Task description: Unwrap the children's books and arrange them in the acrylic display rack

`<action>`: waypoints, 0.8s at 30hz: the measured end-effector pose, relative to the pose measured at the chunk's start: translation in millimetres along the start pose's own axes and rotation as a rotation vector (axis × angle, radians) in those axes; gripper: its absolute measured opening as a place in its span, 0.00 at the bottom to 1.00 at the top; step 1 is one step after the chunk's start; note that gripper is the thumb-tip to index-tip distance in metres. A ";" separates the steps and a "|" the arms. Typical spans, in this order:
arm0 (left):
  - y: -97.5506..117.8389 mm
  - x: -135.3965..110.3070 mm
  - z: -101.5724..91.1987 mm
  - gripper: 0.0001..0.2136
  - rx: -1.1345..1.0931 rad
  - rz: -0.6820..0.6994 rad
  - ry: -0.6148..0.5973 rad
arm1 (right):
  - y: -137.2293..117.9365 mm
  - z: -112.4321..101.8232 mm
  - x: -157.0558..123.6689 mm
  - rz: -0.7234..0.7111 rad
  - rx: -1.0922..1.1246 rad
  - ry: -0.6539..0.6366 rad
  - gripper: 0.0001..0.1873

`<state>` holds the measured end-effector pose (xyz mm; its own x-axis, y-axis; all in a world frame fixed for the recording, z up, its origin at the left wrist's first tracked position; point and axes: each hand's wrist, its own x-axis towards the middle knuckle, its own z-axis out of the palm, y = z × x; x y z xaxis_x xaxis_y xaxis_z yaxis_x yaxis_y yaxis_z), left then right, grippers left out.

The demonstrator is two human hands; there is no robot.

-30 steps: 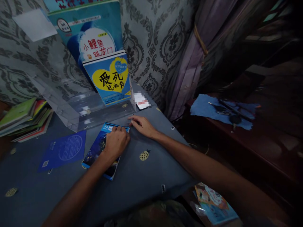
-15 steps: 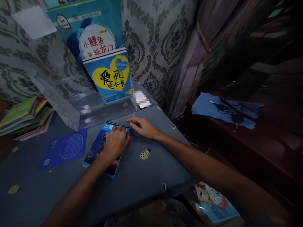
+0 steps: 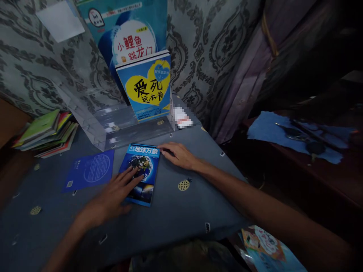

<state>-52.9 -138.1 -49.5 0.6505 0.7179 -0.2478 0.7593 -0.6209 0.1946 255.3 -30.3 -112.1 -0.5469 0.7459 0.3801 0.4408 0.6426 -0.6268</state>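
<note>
A blue book [image 3: 153,166] with a picture of the Earth and white Chinese lettering lies face up on the grey tablecloth. My left hand [image 3: 120,185] is open, its spread fingers over the lower left part of the cover. At the book's upper right corner, the fingertips of my right hand [image 3: 178,154] touch or nearly touch the edge; that hand is open, thumb apart from the fingers. Left of the book lies a purple-blue booklet [image 3: 90,170] with a circle of small print.
Behind stands a clear acrylic rack [image 3: 136,134] holding a blue book with a yellow heart [image 3: 150,88] and a taller teal book [image 3: 130,22]. A book stack [image 3: 48,130] is at left. Blue cloth with tools [image 3: 297,136] lies on a dark red surface at right.
My left hand has slid from the book's top down to its lower left, its fingers spreading and uncovering the title and Earth picture. My right hand stays by the upper right corner.
</note>
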 end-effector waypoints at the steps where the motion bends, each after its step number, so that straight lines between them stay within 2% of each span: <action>1: 4.4 2.2 4.0 0.42 0.024 -0.017 0.011 | 2.1 0.9 1.8 -0.003 0.010 -0.002 0.19; 5: 25.8 21.1 9.8 0.36 0.127 -0.079 0.028 | 12.5 4.2 13.7 -0.023 0.000 -0.044 0.20; 11: 49.0 42.0 13.8 0.24 0.248 -0.104 0.179 | 19.8 13.3 28.0 -0.055 -0.057 -0.082 0.20; 17: 53.2 44.8 25.2 0.19 0.355 -0.015 0.317 | 9.0 15.6 13.5 -0.046 -0.081 -0.082 0.18; 24: 53.7 44.1 23.4 0.17 0.366 0.024 0.344 | -5.7 15.0 1.2 -0.039 -0.100 -0.129 0.18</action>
<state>16.3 -147.1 -72.1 0.6813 0.7262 0.0920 0.7296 -0.6638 -0.1643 241.5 -35.7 -118.3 -0.6488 0.6957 0.3082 0.4826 0.6894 -0.5402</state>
